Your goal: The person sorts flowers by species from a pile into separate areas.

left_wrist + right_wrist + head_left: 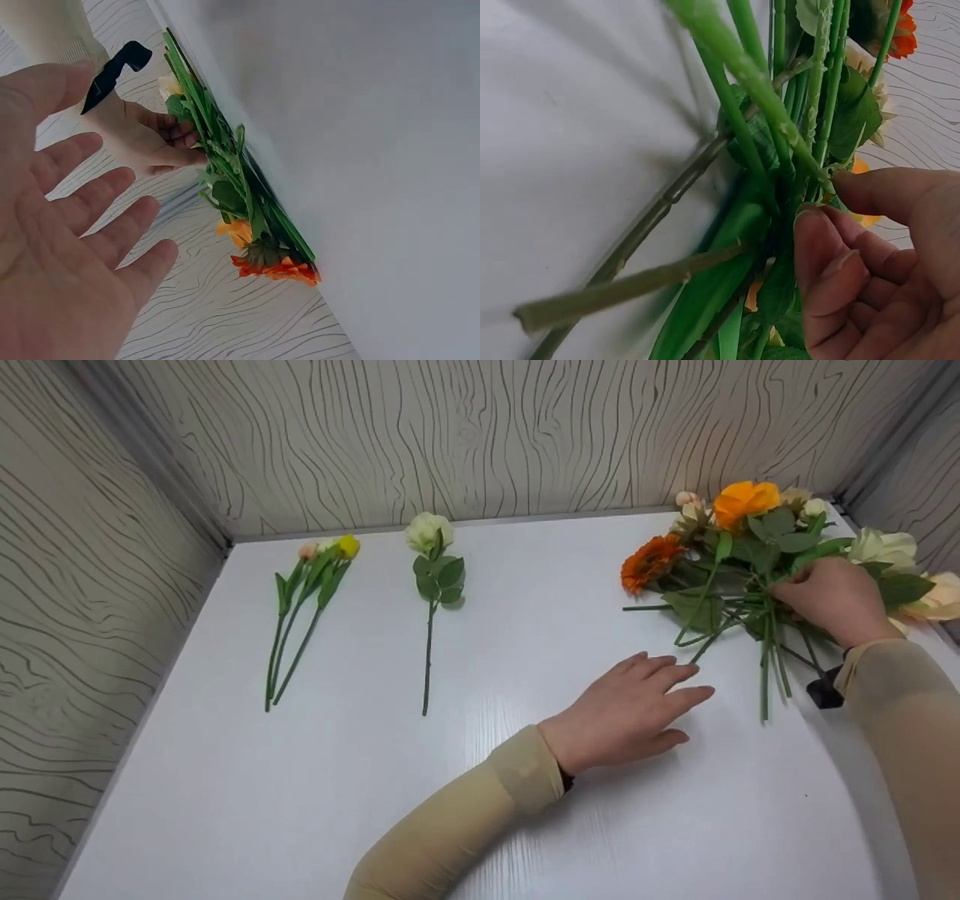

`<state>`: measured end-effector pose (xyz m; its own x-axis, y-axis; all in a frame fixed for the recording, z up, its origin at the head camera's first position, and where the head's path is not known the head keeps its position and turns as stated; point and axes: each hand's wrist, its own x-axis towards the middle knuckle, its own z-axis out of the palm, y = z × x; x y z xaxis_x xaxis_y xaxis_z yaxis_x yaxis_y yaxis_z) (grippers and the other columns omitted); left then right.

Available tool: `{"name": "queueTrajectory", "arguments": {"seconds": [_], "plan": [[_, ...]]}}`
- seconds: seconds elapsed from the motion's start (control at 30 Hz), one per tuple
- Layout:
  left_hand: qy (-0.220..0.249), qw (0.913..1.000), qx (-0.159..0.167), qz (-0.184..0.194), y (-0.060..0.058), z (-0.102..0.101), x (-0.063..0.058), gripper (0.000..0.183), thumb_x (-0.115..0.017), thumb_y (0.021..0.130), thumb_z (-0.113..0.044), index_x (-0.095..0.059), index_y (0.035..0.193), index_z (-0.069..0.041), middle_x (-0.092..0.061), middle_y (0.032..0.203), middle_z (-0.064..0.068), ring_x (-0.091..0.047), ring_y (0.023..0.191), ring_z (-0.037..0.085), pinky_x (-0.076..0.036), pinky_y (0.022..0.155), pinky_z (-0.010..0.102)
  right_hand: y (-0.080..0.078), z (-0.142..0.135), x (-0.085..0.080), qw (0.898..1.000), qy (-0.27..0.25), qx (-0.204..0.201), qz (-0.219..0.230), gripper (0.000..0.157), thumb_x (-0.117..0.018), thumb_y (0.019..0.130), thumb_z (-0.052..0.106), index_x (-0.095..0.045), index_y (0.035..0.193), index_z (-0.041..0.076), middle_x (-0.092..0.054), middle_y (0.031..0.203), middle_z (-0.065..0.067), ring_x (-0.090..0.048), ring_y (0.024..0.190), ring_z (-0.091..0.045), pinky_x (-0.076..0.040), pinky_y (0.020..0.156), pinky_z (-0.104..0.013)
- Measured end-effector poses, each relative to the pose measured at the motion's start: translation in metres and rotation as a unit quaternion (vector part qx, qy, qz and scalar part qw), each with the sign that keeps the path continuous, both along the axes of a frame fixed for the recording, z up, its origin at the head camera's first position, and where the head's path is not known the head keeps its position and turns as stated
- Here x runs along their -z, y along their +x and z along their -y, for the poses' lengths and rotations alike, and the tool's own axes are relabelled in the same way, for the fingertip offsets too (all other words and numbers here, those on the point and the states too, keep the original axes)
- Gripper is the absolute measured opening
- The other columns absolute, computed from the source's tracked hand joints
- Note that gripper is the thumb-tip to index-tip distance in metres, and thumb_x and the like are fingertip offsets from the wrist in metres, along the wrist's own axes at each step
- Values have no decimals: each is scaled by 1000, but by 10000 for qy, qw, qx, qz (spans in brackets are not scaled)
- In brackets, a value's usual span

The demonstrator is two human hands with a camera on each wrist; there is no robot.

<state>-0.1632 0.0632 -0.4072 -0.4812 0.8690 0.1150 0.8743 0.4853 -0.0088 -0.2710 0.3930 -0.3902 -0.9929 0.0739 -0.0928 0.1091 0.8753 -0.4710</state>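
My right hand (836, 596) is at the heap of artificial flowers on the table's right side. Its thumb and fingertips pinch a green flower stem (780, 112) among the crossing stems. In the heap are an orange gerbera (651, 564), a yellow-orange flower (745, 504) and a cream flower (885, 547), with leaves between them. My left hand (626, 709) hovers over the table just left of the stem ends, fingers spread and holding nothing. In the left wrist view its palm shows bare.
Three tulips (300, 607) lie side by side at the table's left. A single white rose (429, 534) with a leafy stem lies toward the middle. Wood-patterned panels (480, 435) stand behind and beside the white table (225, 780). A black wrist strap piece (825, 690) hangs under the right wrist.
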Motion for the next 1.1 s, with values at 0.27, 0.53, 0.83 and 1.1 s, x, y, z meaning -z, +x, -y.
{"name": "queueTrajectory", "arguments": {"seconds": [0.27, 0.53, 0.83, 1.1], "plan": [[26, 10000, -41, -68, 3, -2, 9, 57, -56, 105, -45, -42, 157, -26, -39, 161, 1, -32, 149, 19, -22, 122, 37, -5, 1, 2, 9991, 33, -160, 403, 39, -65, 95, 28, -62, 64, 4, -61, 58, -7, -53, 53, -23, -41, 51, -38], [102, 9996, -140, 208, -2, 2, 9, 55, -55, 105, -44, -44, 156, -26, -37, 162, 0, -31, 149, 17, -20, 123, 35, -3, 2, -2, 9968, -522, -1, 607, 38, -64, 96, 28, -70, 80, -6, -68, 66, -9, -64, 61, -26, -52, 56, -38], [357, 9984, -193, 398, -6, 2, 7, 49, -56, 105, -42, -51, 152, -25, -43, 158, -1, -35, 147, 16, -20, 122, 30, 6, 4, -20, 9988, -243, 384, 185, 38, -61, 97, 27, -71, 75, -2, -67, 63, -6, -59, 60, -26, -43, 49, -37], [1577, 9586, -1026, 2139, -12, 14, -1, 33, -60, 105, -32, -69, 134, -18, -66, 132, -8, -60, 117, 1, -43, 97, 14, 18, 45, -30, 9790, -2010, 316, -90, 56, -69, 98, 45, -64, 123, -5, -72, 86, -4, -69, 73, -18, -59, 65, -31]]}}
